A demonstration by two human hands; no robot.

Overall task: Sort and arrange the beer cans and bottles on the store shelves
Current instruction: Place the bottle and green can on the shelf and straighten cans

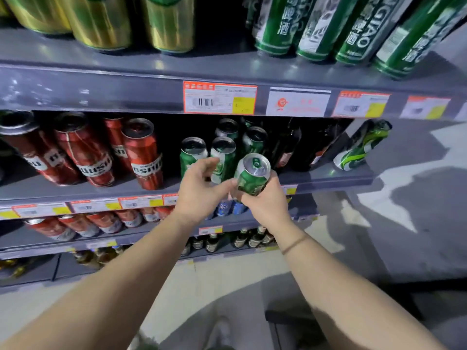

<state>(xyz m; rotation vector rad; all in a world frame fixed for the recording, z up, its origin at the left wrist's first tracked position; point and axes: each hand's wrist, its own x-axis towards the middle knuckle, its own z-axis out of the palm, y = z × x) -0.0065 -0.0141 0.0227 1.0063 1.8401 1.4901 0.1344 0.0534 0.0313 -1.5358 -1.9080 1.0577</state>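
Note:
My right hand grips a green beer can from below, tilted, just in front of the middle shelf. My left hand reaches to the green cans on that shelf, its fingers touching a standing green can beside another green can; its thumb points toward the held can. More green cans stand behind. Whether the left fingers close round the can is not clear.
Red cans fill the left of the middle shelf, dark bottles its right, and one green can stands at the far right end. Gold cans and tall green cans sit above. Lower shelves hold red cans, blue cans and bottles.

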